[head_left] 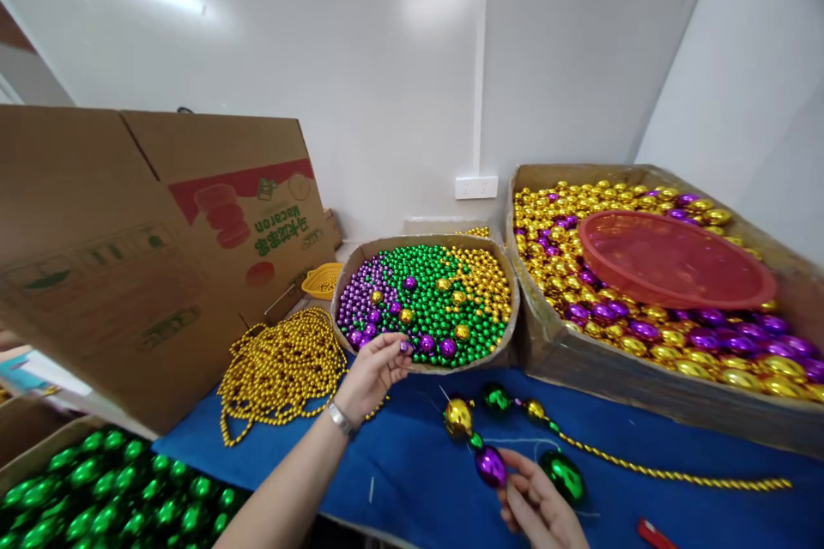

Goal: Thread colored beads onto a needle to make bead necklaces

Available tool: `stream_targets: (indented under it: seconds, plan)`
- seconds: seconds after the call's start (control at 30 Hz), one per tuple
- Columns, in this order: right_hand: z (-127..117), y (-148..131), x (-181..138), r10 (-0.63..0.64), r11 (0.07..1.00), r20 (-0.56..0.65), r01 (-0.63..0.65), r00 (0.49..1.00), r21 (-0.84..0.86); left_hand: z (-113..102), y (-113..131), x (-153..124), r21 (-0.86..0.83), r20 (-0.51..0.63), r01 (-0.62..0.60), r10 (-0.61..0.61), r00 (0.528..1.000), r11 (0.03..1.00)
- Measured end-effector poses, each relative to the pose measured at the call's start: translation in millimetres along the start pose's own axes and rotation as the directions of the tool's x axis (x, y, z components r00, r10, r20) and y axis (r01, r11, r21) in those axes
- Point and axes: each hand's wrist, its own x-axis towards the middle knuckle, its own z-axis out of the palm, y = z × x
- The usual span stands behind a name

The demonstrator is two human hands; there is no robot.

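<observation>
Above the near edge of a tray of small beads point(412, 309), my left hand point(373, 373) pinches a small purple bead point(405, 346) between thumb and fingertips. My right hand point(537, 497) has its thumb and fingers closed on a large shiny purple bead point(490, 466). Strung beside that one are a small green bead point(475, 441) and a large gold bead point(458, 418). A thin needle-like tip point(444, 394) sticks out past the gold bead. More of the strand lies on the blue cloth: large green beads point(562, 476) and a gold bead chain point(675, 473).
A carton of gold and purple beads point(579, 352), topped by a red basket point(675, 262), stands right. Left are a cardboard box point(148, 274), a heap of gold bead chains point(283, 369), a yellow basket point(320, 280) and large green beads point(109, 489). A red tool point(655, 533) lies front right.
</observation>
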Motion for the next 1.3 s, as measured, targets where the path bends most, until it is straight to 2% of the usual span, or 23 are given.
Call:
stream_targets:
  seconds: [0.07, 0.1, 0.2, 0.33, 0.47, 0.63, 0.83, 1.03, 1.3]
  plan:
    - [-0.9, -2.2, -1.5, 0.006, 1.000, 0.026, -0.005, 1.000, -0.013, 15.8, -5.9, -18.7, -0.339, 0.105, 0.122, -0.091, 0.990, 0.933]
    - [-1.8, -2.8, -2.5, 0.008, 1.000, 0.027, -0.007, 1.000, -0.022, 22.2, -8.3, -25.1, -0.417, 0.140, 0.172, -0.124, 0.982, 0.893]
    - [-5.2, -4.5, -5.6, 0.008, 0.999, 0.008, -0.008, 1.000, -0.047, 35.6, -13.8, -34.8, -0.503, 0.187, 0.244, -0.171, 0.967, 0.829]
    - [-8.1, -5.9, -7.6, 0.006, 0.997, 0.007, -0.006, 1.000, -0.074, 44.0, -17.9, -37.7, -0.541, 0.191, 0.247, -0.169, 0.967, 0.804]
    - [-9.2, -3.5, -6.9, 0.001, 0.997, 0.043, 0.002, 0.999, -0.081, 47.9, -18.5, -39.6, -0.535, 0.176, 0.228, -0.157, 0.972, 0.814]
    - [-11.9, -0.9, -6.3, -0.009, 0.994, 0.063, 0.016, 0.998, -0.110, 50.0, -17.8, -40.6, -0.456, 0.157, 0.191, -0.133, 0.979, 0.869]
    - [-15.3, 1.3, -7.6, -0.017, 0.985, 0.007, 0.018, 1.000, -0.171, 49.2, -18.8, -39.4, -0.184, 0.050, -0.026, 0.036, 0.998, 0.983]
    - [-15.2, -3.1, -9.4, -0.014, 0.985, 0.002, 0.014, 1.000, -0.174, 47.0, -19.8, -40.3, -0.215, 0.104, 0.060, -0.038, 0.994, 0.975]
    - [-13.7, -2.9, -8.0, -0.022, 0.984, -0.031, 0.016, 0.999, -0.179, 47.8, -22.1, -44.4, -0.098, 0.132, 0.042, -0.029, 0.991, 0.994]
